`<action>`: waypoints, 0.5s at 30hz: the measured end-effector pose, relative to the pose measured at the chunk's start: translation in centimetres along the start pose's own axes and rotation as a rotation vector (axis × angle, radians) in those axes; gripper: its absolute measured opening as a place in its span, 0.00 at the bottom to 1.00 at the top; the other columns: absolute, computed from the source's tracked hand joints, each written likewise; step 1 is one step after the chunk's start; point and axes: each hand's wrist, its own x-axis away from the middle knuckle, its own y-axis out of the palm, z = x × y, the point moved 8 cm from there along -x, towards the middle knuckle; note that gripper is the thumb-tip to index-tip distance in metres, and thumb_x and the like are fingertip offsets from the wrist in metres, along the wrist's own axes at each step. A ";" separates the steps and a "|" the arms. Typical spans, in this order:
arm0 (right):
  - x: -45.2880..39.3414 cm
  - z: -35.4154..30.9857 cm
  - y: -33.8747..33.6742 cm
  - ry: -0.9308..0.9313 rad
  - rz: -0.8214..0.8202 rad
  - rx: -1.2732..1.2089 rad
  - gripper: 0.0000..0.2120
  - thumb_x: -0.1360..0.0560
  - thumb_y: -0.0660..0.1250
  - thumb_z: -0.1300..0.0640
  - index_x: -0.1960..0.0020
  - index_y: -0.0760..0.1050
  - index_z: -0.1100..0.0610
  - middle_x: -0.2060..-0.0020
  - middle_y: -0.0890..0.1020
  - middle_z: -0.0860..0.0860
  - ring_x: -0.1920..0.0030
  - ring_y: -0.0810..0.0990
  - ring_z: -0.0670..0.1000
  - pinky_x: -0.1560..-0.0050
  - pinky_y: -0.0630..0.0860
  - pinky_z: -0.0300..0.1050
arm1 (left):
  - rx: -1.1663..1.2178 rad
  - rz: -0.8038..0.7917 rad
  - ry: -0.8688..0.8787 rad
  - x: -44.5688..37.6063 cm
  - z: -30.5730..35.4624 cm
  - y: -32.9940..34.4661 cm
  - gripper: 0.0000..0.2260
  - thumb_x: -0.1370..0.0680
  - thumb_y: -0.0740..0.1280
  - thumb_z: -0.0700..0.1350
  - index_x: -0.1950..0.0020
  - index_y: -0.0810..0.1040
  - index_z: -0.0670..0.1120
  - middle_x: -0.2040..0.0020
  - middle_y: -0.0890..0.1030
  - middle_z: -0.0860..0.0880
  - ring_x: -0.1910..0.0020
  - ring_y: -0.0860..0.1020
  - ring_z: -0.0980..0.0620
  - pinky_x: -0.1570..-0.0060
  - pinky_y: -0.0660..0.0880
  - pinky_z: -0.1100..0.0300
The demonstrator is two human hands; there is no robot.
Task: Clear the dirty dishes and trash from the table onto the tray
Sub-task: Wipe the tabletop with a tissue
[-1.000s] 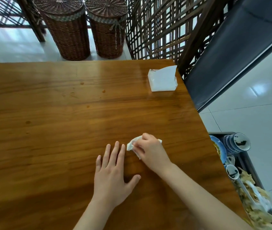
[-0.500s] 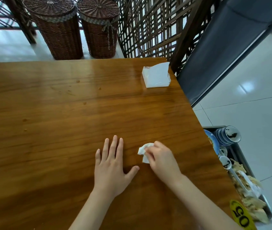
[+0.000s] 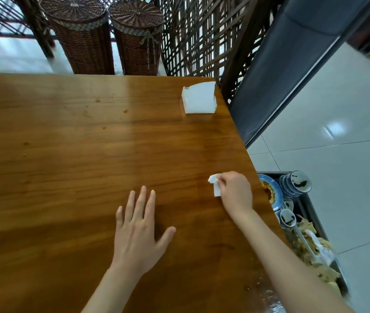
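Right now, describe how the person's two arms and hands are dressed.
Both are bare. The left hand and its forearm show no sleeve, glove, ring, watch or bracelet. The right hand and its forearm are likewise uncovered as far as the frame's lower edge. No markings or bandages are visible on either.

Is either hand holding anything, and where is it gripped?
The right hand pinches a crumpled white paper napkin by its right side. The left hand rests flat, holding nothing.

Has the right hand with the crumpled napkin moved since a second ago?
Yes. The right hand, pinching the crumpled napkin, has slid right across the table, away from the flat left hand toward the tray-side edge.
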 end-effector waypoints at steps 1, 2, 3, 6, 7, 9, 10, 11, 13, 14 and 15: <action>0.3 -0.5 0.5 -0.008 0.009 0.009 0.12 0.21 0.61 0.55 0.43 0.79 0.58 0.50 0.81 0.53 0.49 0.76 0.50 0.53 0.74 0.40 | 0.009 -0.011 -0.010 1.1 0.5 0.2 0.40 0.31 0.45 0.73 0.27 0.35 0.56 0.27 0.35 0.55 0.29 0.32 0.53 0.31 0.36 0.50; 0.7 -1.2 0.9 -0.024 0.018 0.005 0.11 0.21 0.61 0.55 0.44 0.79 0.58 0.51 0.81 0.53 0.50 0.75 0.49 0.55 0.75 0.40 | 0.009 -0.027 -0.017 2.1 0.9 0.5 0.41 0.32 0.45 0.74 0.27 0.34 0.56 0.28 0.35 0.56 0.29 0.32 0.54 0.31 0.36 0.50; 1.1 -2.0 1.3 -0.048 0.021 -0.015 0.11 0.21 0.61 0.55 0.45 0.80 0.57 0.52 0.81 0.52 0.51 0.75 0.49 0.56 0.75 0.40 | -0.005 -0.047 -0.024 3.2 1.1 0.8 0.42 0.33 0.45 0.75 0.28 0.33 0.56 0.29 0.33 0.56 0.30 0.31 0.54 0.32 0.35 0.51; 3.3 -5.4 2.8 -0.174 -0.030 -0.054 0.10 0.21 0.61 0.56 0.47 0.80 0.58 0.55 0.80 0.52 0.54 0.75 0.48 0.59 0.74 0.39 | -0.066 -0.117 -0.051 6.0 1.0 2.2 0.44 0.35 0.44 0.77 0.31 0.27 0.55 0.31 0.29 0.57 0.32 0.29 0.55 0.33 0.34 0.51; 4.5 -6.5 3.2 -0.230 -0.053 -0.048 0.10 0.21 0.61 0.58 0.48 0.80 0.58 0.55 0.80 0.52 0.54 0.75 0.49 0.59 0.72 0.38 | -0.070 -0.137 -0.060 6.6 1.0 2.6 0.45 0.35 0.45 0.77 0.32 0.25 0.55 0.31 0.29 0.57 0.32 0.29 0.55 0.33 0.34 0.51; 7.3 -8.3 3.8 -0.350 -0.098 -0.049 0.08 0.23 0.63 0.61 0.50 0.80 0.60 0.57 0.80 0.54 0.55 0.76 0.51 0.60 0.71 0.39 | -0.061 -0.164 -0.067 7.5 1.0 3.2 0.46 0.36 0.45 0.78 0.33 0.24 0.55 0.32 0.27 0.57 0.32 0.29 0.55 0.33 0.35 0.51; 8.8 -9.0 4.0 -0.415 -0.127 -0.044 0.07 0.23 0.63 0.62 0.50 0.80 0.60 0.56 0.80 0.54 0.55 0.77 0.52 0.59 0.73 0.40 | -0.055 -0.169 -0.067 7.8 1.1 3.3 0.46 0.36 0.46 0.78 0.33 0.24 0.55 0.32 0.27 0.57 0.32 0.29 0.55 0.33 0.35 0.51; 10.2 -9.6 4.1 -0.478 -0.154 -0.037 0.07 0.24 0.64 0.63 0.49 0.80 0.59 0.55 0.80 0.54 0.55 0.77 0.52 0.58 0.75 0.41 | -0.053 -0.168 -0.065 7.9 1.2 3.3 0.46 0.36 0.47 0.78 0.33 0.24 0.55 0.31 0.27 0.56 0.31 0.29 0.54 0.32 0.36 0.51; 12.2 -10.1 4.0 -0.561 -0.198 -0.044 0.09 0.24 0.65 0.63 0.46 0.80 0.59 0.54 0.81 0.55 0.53 0.78 0.52 0.55 0.79 0.42 | -0.066 -0.165 -0.064 7.9 1.2 3.4 0.47 0.36 0.49 0.77 0.33 0.25 0.54 0.30 0.28 0.56 0.31 0.29 0.54 0.32 0.37 0.52; 12.8 -10.2 3.9 -0.580 -0.222 -0.054 0.10 0.24 0.65 0.63 0.45 0.79 0.59 0.53 0.81 0.55 0.53 0.78 0.52 0.54 0.79 0.43 | -0.077 -0.167 -0.067 7.9 1.3 3.4 0.47 0.36 0.49 0.77 0.33 0.25 0.54 0.30 0.29 0.56 0.31 0.29 0.54 0.31 0.37 0.52; 13.1 -10.1 3.8 -0.593 -0.249 -0.058 0.10 0.24 0.64 0.63 0.44 0.79 0.59 0.53 0.81 0.55 0.52 0.78 0.52 0.54 0.79 0.43 | -0.086 -0.171 -0.069 8.0 1.4 3.4 0.47 0.36 0.48 0.78 0.33 0.24 0.54 0.30 0.29 0.55 0.31 0.29 0.54 0.31 0.37 0.52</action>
